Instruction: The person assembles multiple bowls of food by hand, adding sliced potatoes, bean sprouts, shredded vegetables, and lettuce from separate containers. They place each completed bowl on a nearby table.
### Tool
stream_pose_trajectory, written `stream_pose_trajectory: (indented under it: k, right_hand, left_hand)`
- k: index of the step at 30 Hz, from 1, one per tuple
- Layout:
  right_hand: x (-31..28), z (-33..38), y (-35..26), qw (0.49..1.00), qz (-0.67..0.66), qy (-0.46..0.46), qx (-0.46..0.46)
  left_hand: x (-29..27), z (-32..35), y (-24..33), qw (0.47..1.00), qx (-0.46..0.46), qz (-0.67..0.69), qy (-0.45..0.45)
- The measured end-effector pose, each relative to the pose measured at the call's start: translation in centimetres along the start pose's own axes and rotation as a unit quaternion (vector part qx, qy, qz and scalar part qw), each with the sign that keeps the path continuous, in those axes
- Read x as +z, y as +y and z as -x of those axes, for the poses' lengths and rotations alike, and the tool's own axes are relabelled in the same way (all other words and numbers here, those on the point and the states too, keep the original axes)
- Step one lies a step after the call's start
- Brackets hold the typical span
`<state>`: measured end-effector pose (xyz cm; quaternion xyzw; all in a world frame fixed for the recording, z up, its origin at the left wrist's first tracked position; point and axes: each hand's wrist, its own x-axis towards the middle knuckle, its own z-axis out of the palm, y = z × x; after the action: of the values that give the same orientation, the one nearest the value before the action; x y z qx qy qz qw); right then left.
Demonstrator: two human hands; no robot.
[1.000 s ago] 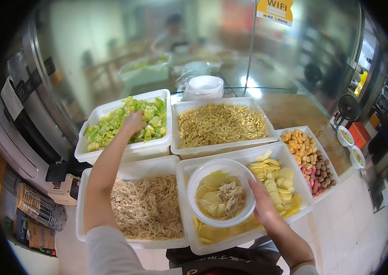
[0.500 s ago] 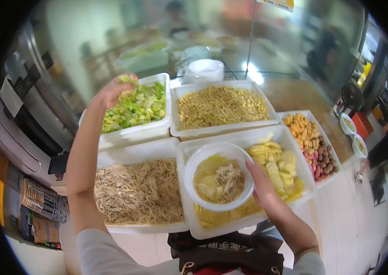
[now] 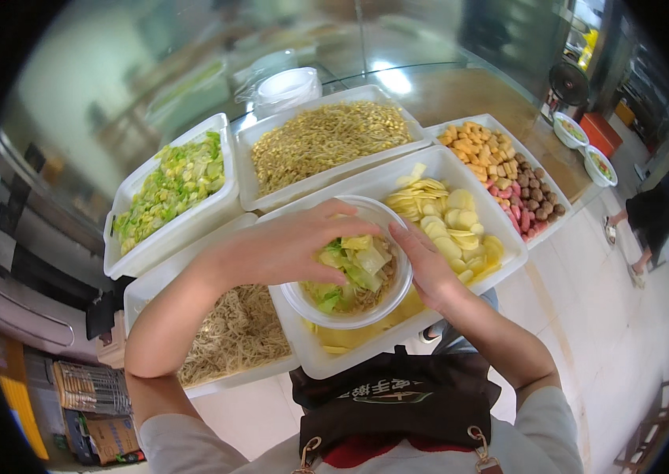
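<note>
My right hand [image 3: 429,272] grips the right rim of a round white plastic bowl [image 3: 342,321]. Over the bowl's left side, my left hand [image 3: 275,245] has its fingers stretched apart above chopped lettuce [image 3: 364,265] in the bowl. Some pale shreds show beside the lettuce; my left hand covers part of the contents. Beneath the bowl is a white tub of potato slices [image 3: 461,229]. To its left lie pale brown shreds [image 3: 243,328] in another tub, partly behind my left forearm. Farther left stands a tub of chopped lettuce [image 3: 176,186].
Bean sprouts [image 3: 330,134] fill the far middle tub. Balls and other chunky pieces [image 3: 500,170] fill the right tray. White bowls [image 3: 287,85] are stacked by the glass. Two filled bowls [image 3: 601,166] sit at the right counter end. Another person [image 3: 658,213] stands beyond.
My left hand has come from the lettuce tub to the bowl, where lettuce now lies over the earlier contents. My right hand still holds the bowl. The view has shifted.
</note>
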<state>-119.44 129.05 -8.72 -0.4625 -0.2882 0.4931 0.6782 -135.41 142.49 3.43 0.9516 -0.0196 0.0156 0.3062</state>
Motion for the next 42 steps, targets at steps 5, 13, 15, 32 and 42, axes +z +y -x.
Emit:
stream_pose_trajectory:
  k: [5, 13, 15, 32, 42]
  right_hand:
    - [-2.0, 1.7, -1.9, 0.999, -0.026, 0.021, -0.012]
    - [-3.2, 2.4, -2.1, 0.995, 0.054, 0.003, -0.081]
    - [-2.7, 2.3, -1.5, 0.996, 0.054, 0.004, -0.064]
    - [1.3, 3.3, -0.4, 0.995, 0.05, 0.082, 0.001]
    - [0.4, 1.4, 0.8, 0.997, 0.004, 0.08, 0.015]
  left_hand:
    - [0.5, -0.9, 2.0, 0.995, -0.078, -0.048, 0.049]
    - [3.4, -1.0, 3.4, 0.994, -0.035, -0.071, 0.078]
    - [2.1, -0.9, 3.9, 0.993, -0.066, 0.054, 0.076]
    - [-10.1, 13.0, -24.9, 0.866, -0.346, -0.297, 0.206]
    - [-14.6, 15.0, -20.6, 0.889, -0.272, 0.063, 0.364]
